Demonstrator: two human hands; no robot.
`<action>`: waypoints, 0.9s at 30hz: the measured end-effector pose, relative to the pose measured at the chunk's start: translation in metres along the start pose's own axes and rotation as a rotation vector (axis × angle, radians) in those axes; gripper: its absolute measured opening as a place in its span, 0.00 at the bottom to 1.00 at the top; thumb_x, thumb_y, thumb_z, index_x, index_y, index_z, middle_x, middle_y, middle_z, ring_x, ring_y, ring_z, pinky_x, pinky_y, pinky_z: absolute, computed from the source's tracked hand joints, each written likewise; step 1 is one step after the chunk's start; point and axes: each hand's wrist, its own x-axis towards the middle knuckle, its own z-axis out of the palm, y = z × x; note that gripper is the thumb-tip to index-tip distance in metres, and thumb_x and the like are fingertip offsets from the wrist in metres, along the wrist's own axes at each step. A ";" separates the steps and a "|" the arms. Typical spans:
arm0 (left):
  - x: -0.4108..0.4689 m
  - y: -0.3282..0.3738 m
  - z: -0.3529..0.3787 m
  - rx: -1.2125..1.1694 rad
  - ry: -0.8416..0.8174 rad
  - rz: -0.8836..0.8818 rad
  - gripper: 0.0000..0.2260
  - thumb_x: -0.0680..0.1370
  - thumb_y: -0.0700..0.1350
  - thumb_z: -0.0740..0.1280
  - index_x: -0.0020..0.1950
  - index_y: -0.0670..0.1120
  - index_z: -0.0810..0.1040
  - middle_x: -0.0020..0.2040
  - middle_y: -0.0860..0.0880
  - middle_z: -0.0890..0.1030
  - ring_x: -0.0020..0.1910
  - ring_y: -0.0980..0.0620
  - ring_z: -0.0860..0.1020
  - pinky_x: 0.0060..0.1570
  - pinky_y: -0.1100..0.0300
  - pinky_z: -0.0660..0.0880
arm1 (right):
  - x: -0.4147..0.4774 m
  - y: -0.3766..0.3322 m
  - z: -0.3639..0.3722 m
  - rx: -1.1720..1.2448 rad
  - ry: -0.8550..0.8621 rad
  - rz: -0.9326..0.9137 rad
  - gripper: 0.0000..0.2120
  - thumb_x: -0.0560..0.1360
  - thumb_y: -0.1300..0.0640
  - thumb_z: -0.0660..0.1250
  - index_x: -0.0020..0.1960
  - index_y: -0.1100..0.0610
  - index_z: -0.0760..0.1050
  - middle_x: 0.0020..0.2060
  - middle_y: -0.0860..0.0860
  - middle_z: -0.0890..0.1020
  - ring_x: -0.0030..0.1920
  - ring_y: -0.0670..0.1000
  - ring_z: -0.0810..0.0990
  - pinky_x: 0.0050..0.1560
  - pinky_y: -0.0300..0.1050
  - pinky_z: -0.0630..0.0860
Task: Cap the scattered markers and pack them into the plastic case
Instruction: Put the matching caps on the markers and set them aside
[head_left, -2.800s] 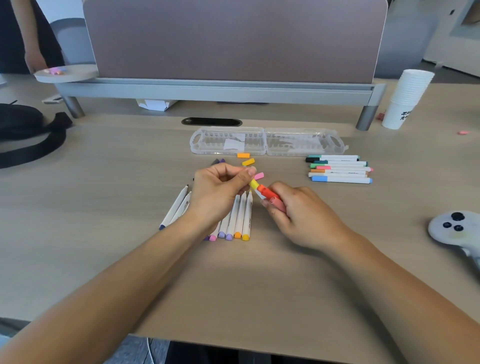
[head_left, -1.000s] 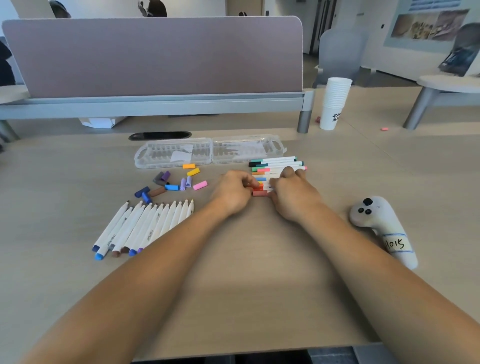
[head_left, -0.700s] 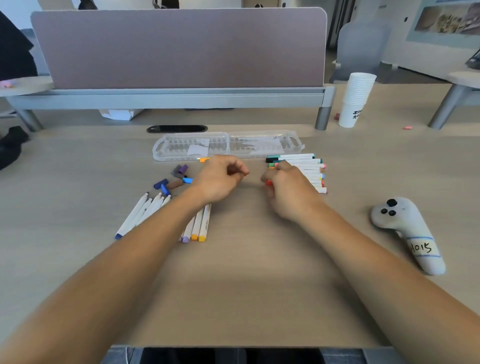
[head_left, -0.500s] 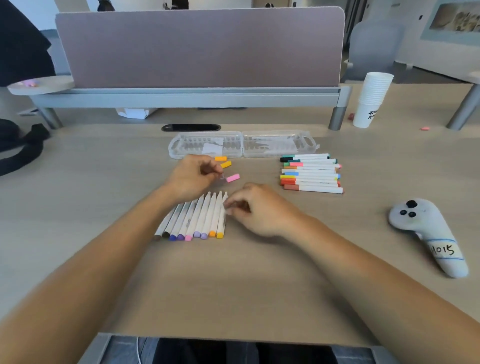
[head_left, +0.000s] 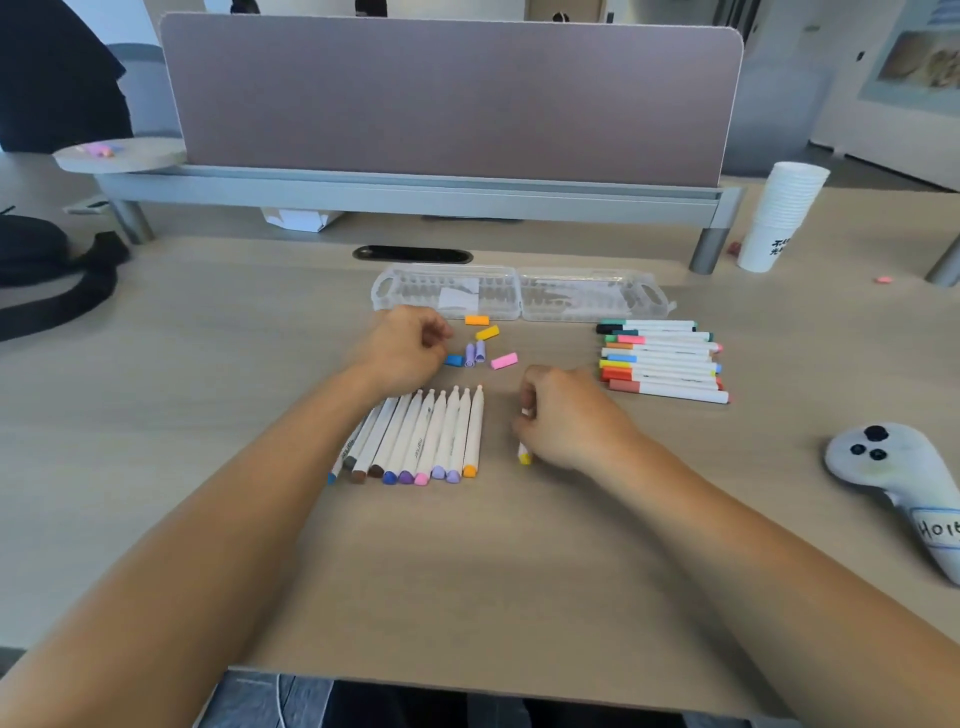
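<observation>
While the right hand (head_left: 566, 415) is curled around a yellow marker (head_left: 524, 457), with only the yellow end and a little white barrel showing past the fingers, the left hand (head_left: 410, 348) sits just beside the loose caps with its fingers curled in. Whether it pinches anything cannot be told from the head view.

Between the two forearms lies a row of uncapped markers (head_left: 431, 436). Their white barrels lie side by side, tips pointing away from the person and coloured ends toward them. The left forearm crosses over the row's left edge, and the right hand is just to the row's right.

Beyond the row the caps are spread loosely on the worktop (head_left: 493, 571). An orange cap (head_left: 476, 320) lies nearest the case and a yellow cap (head_left: 487, 332) just in front of it. Two lilac caps (head_left: 475, 353) lie side by side, with a blue cap (head_left: 454, 360) by the left fingertips and a pink cap (head_left: 504, 360) off to the right.

The clear plastic case (head_left: 587, 299) lies opened flat at the far side, its two halves side by side, with a white slip (head_left: 457, 299) in the left half. Capped markers (head_left: 660, 358) lie in a crosswise stack near the front of its right half.

Farther right sit a white controller (head_left: 898, 478) with a handwritten label and a stack of paper cups (head_left: 779, 213).
</observation>
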 end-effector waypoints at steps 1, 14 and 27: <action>0.006 0.004 0.004 0.049 0.009 0.014 0.09 0.78 0.39 0.66 0.55 0.47 0.82 0.53 0.49 0.83 0.52 0.53 0.80 0.57 0.58 0.76 | 0.000 0.003 -0.002 -0.014 0.023 0.043 0.05 0.75 0.55 0.66 0.49 0.54 0.73 0.48 0.56 0.79 0.49 0.57 0.77 0.39 0.45 0.71; 0.068 0.051 0.050 0.671 -0.182 0.083 0.15 0.76 0.37 0.64 0.58 0.49 0.82 0.60 0.44 0.76 0.53 0.43 0.79 0.52 0.53 0.79 | -0.008 0.044 -0.013 0.533 0.185 0.235 0.04 0.73 0.54 0.68 0.48 0.50 0.78 0.39 0.43 0.81 0.37 0.42 0.79 0.33 0.39 0.70; 0.061 0.066 0.037 0.345 -0.096 0.016 0.08 0.72 0.40 0.71 0.47 0.52 0.78 0.52 0.47 0.79 0.39 0.47 0.82 0.34 0.62 0.77 | -0.009 0.038 -0.022 1.455 0.004 0.425 0.09 0.78 0.64 0.59 0.56 0.66 0.74 0.36 0.57 0.71 0.26 0.50 0.75 0.27 0.40 0.73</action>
